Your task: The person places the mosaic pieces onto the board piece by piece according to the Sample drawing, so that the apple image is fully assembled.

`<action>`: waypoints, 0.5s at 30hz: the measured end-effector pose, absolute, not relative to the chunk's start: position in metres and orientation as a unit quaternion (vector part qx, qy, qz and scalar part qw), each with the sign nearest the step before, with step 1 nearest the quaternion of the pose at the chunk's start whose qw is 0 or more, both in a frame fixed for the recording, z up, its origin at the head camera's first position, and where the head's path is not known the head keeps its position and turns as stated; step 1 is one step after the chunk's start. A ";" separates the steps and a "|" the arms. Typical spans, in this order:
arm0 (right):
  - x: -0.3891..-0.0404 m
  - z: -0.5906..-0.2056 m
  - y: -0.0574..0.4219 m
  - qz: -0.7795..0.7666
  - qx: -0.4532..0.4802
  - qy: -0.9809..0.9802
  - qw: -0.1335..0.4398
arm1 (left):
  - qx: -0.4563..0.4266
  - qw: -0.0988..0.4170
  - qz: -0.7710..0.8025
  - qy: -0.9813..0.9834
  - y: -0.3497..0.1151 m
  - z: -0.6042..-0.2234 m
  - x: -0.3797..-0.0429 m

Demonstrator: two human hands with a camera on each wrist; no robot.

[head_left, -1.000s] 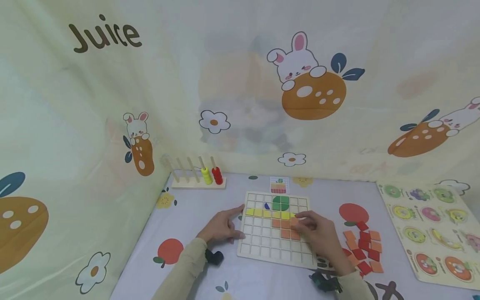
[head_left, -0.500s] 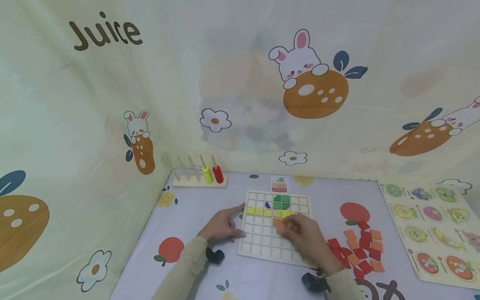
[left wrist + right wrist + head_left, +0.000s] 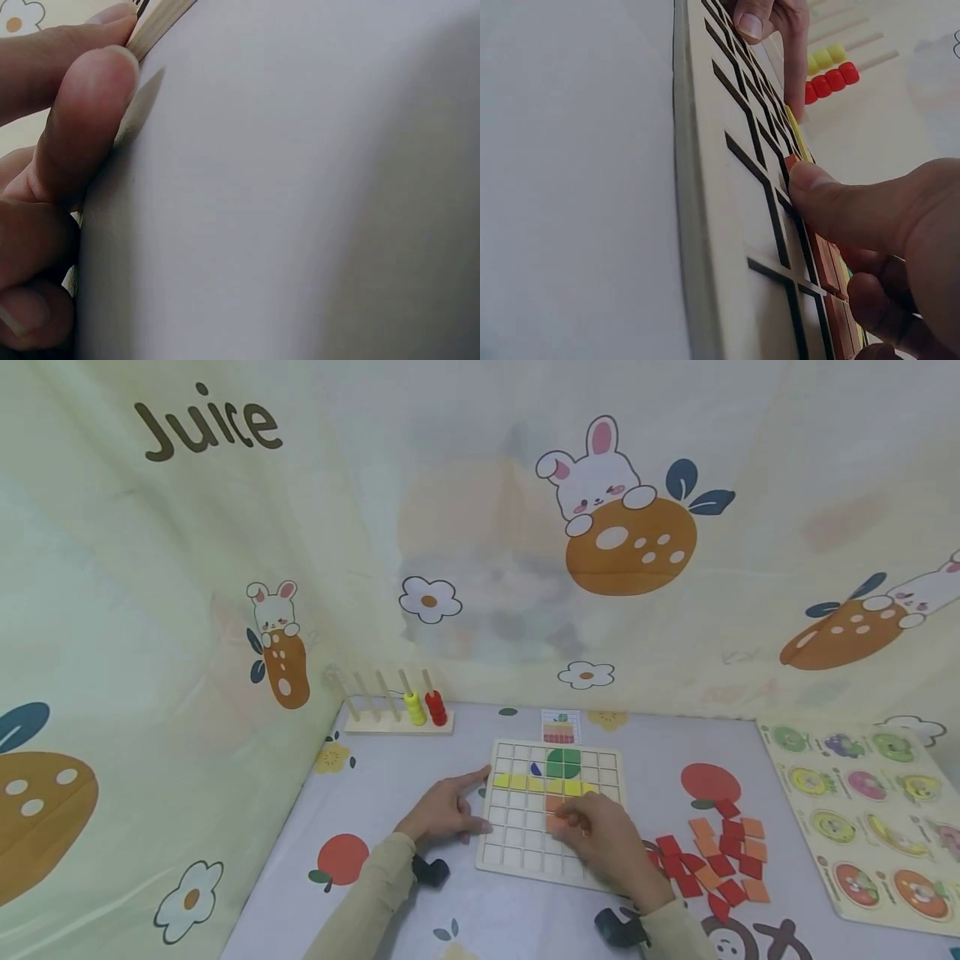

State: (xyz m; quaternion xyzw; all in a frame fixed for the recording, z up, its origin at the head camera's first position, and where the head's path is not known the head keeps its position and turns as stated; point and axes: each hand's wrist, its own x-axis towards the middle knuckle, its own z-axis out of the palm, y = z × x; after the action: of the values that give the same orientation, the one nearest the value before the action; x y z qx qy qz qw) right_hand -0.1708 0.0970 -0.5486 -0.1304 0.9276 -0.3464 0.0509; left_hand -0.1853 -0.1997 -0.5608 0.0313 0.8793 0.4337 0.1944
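A pale wooden grid board (image 3: 517,839) lies on the table with a yellow row, a green round shape and orange squares in its cells. My left hand (image 3: 442,810) is at its left side, index finger and thumb stretched apart against the edge. In the left wrist view the thumb (image 3: 97,97) touches that edge. Over the orange rows, my right hand (image 3: 600,839) pinches an orange square tile (image 3: 554,823) at a cell below another orange tile. The right wrist view shows the thumb on this tile (image 3: 792,161). Other orange tiles are hidden beneath the right hand.
Loose red and orange tiles (image 3: 720,865) lie to the right. A small picture card (image 3: 560,727) sits behind the board. At the back left stands a peg rack (image 3: 397,724) with yellow and red beads. A fruit puzzle board (image 3: 847,806) occupies the far right.
My right hand has moved left across the grid, and an orange tile now shows at its fingertips in the lower orange row. The left hand stays at the board's edge.
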 end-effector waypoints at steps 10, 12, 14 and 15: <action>-0.174 -0.545 0.093 -0.334 -0.110 0.934 0.058 | 0.029 0.194 0.431 0.880 -0.199 -0.559 -0.185; -0.175 -0.544 0.093 -0.336 -0.108 0.934 0.060 | 0.029 0.195 0.433 0.880 -0.199 -0.559 -0.185; -0.175 -0.544 0.092 -0.338 -0.108 0.933 0.061 | 0.028 0.194 0.433 0.880 -0.199 -0.560 -0.185; -0.174 -0.544 0.092 -0.340 -0.108 0.932 0.061 | 0.028 0.194 0.433 0.880 -0.199 -0.560 -0.185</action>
State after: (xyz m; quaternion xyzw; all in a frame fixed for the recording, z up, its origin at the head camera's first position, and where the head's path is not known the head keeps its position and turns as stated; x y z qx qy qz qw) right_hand -0.1745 0.0923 -0.5437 -0.1084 0.9323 -0.3395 0.0613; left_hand -0.1847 -0.1986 -0.5597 0.0278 0.8798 0.4329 0.1943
